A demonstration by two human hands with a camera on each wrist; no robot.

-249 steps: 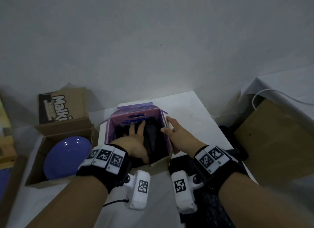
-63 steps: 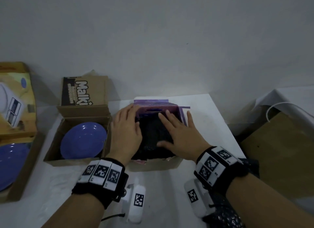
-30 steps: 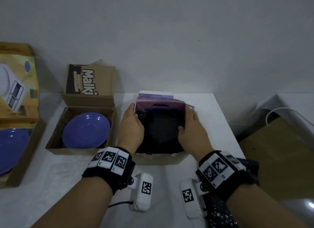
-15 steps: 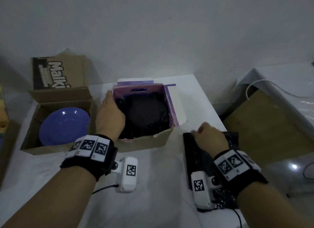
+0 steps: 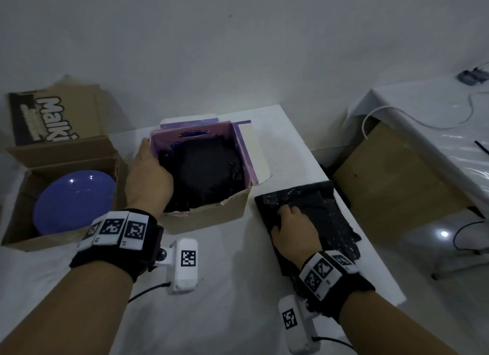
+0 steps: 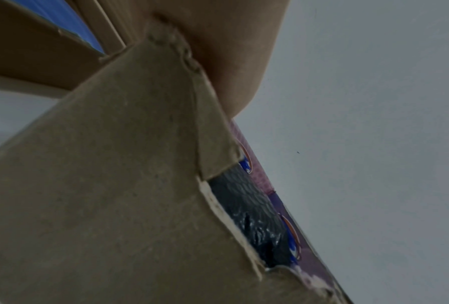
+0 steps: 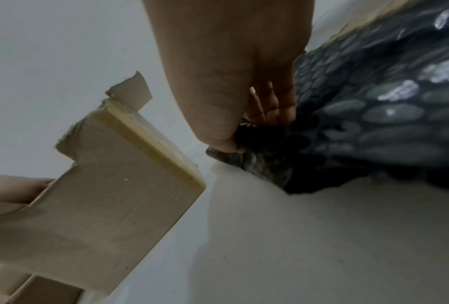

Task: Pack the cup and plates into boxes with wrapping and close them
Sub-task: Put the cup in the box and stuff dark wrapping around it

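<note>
The purple-lined cardboard box (image 5: 209,218) stands open mid-table, with a bundle in black wrap (image 5: 203,174) inside; whatever the wrap covers is hidden. My left hand (image 5: 148,177) holds the box's left wall. In the left wrist view the palm (image 6: 223,51) sits against the box corner (image 6: 114,185). To the right of the box, a folded sheet of black bubble wrap (image 5: 330,217) lies flat on the table. My right hand (image 5: 291,227) is on it, and its curled fingers (image 7: 267,102) pinch the bubble wrap (image 7: 374,102). A blue plate (image 5: 71,201) lies in the brown Malki box (image 5: 34,245) at left.
The purple box's white side flap (image 5: 254,153) hangs open to the right. The bubble wrap reaches the table's right edge (image 5: 375,249). Beyond a gap stand a brown panel (image 5: 391,174) and a second white surface with a cable (image 5: 423,124). A wall is close behind.
My right hand left the purple box, moved right and down to the bubble wrap sheet, and now pinches it. The box's right flap has fallen open. My left hand stays on the left wall.
</note>
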